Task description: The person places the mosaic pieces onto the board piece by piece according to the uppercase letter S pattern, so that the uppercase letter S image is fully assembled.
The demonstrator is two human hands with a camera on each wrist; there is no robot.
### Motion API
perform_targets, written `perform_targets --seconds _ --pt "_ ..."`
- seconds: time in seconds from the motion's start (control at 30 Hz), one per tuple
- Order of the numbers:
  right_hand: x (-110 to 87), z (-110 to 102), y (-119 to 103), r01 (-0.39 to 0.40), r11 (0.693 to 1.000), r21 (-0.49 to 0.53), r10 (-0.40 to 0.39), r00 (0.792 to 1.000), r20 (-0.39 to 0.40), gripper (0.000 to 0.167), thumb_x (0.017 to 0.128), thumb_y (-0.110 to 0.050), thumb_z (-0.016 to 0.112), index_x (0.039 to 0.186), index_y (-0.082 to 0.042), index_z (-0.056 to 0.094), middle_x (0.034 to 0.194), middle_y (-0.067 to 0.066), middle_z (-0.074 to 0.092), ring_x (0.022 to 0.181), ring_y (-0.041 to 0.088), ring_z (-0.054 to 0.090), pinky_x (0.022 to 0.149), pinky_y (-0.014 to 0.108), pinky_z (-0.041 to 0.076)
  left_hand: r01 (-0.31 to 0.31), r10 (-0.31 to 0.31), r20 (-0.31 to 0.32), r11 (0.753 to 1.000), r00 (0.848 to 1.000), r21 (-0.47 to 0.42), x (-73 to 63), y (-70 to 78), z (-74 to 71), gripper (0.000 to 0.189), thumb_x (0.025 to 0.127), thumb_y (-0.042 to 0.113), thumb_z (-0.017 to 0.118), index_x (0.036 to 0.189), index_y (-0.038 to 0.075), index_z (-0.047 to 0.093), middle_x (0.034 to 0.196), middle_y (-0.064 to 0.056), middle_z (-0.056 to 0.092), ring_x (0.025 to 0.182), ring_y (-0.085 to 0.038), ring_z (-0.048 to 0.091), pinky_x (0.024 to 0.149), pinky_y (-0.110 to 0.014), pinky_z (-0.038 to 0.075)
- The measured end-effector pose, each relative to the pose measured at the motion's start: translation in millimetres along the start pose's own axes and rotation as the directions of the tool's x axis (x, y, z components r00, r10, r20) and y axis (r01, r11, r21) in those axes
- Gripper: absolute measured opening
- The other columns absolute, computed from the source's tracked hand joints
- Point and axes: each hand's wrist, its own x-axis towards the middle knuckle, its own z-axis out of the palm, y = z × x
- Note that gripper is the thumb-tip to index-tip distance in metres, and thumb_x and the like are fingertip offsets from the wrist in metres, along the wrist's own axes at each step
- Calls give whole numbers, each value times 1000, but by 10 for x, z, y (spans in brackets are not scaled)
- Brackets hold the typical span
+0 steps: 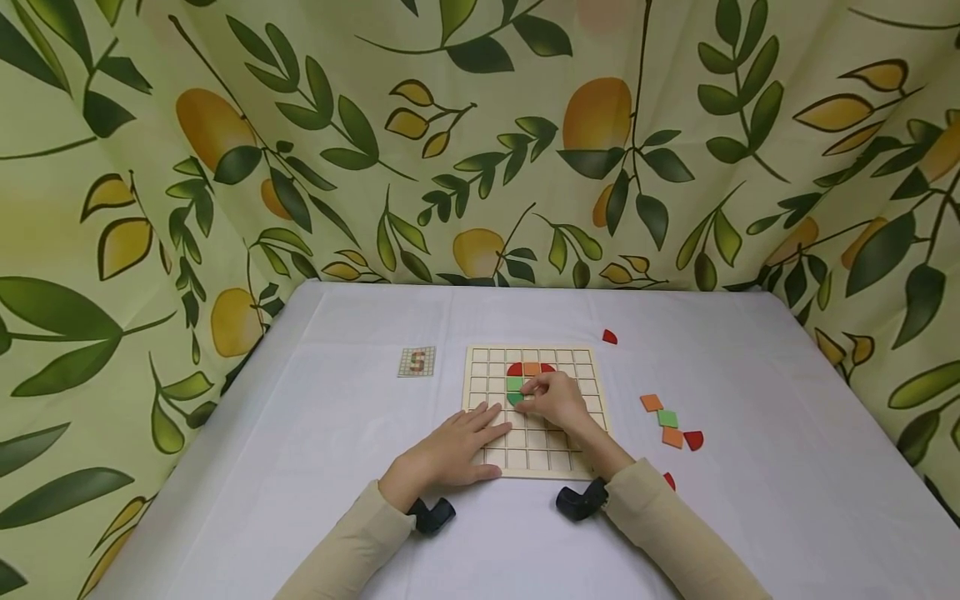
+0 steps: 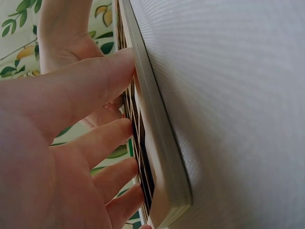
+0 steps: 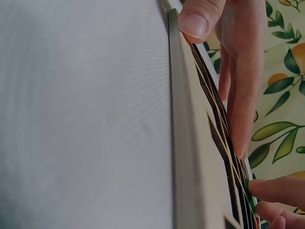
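A light wooden grid board (image 1: 495, 457) lies on the table. My left hand (image 1: 453, 447) rests on its lower left part with straight, spread fingers; the left wrist view shows the thumb (image 2: 107, 71) at the board's edge. My right hand (image 1: 557, 402) reaches over the middle and pinches a green quarter-circle piece (image 1: 514, 399), partly hidden by the fingertips. Above that piece a green square (image 1: 513, 384) sits in the grid. Over it runs a row of a red quarter-circle (image 1: 514, 369), an orange square (image 1: 532, 368) and another red quarter-circle (image 1: 548, 367).
Left of the board lies a small pattern card (image 1: 416, 362) with an S-like figure. To the right are orange squares (image 1: 652, 403), a green square (image 1: 667, 419) and red quarter-circles (image 1: 693, 440), one partly under the right sleeve (image 1: 660, 517). A patterned curtain (image 1: 480, 150) surrounds the table.
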Motion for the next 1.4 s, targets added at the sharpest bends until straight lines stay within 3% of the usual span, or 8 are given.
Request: perform_targets --seconds 0.3,0.53,0.77,1.17,1.4 --pt "9 1 3 2 1000 -8 -2 1000 0 18 73 -14 82 87 -5 74 62 -1 46 58 13 39 53 23 30 -11 11 -2 1000 1000 0 -13 -2 -10 64 93 45 57 149 22 37 163 -5 24 153 -26 20 123 -48 25" --pt "-14 -29 24 7 999 44 -7 1000 12 18 75 -12 80 89 -2 74 61 -2 41 59 13 37 54 23 29 -6 5 5 1000 1000 10 -6 6 -26 64 93 46 57 150 22 37 163 -5 24 153 -25 20 123 -47 25" --pt "-112 -113 41 -10 997 77 7 999 37 17 76 -11 79 89 -1 73 58 -3 38 56 12 35 51 21 29 3 -3 9 1000 1000 17 -1 -1 -13 65 93 47 56 150 24 35 163 -4 23 153 -25 19 124 -48 24" --pt "-264 -298 107 50 993 103 -57 996 65 23 77 -12 77 94 3 71 58 -4 40 55 11 36 48 20 29 -6 6 -1 1000 1000 -10 -15 12 -39 64 93 44 58 150 22 37 163 -5 24 153 -27 19 123 -49 23" --pt "-346 -387 192 19 995 97 -26 997 69 22 80 -14 76 95 1 71 58 -3 41 56 12 37 48 20 30 -6 6 1 1000 1000 -5 -21 21 -35 64 93 44 57 150 22 37 163 -6 24 152 -27 20 123 -49 24"
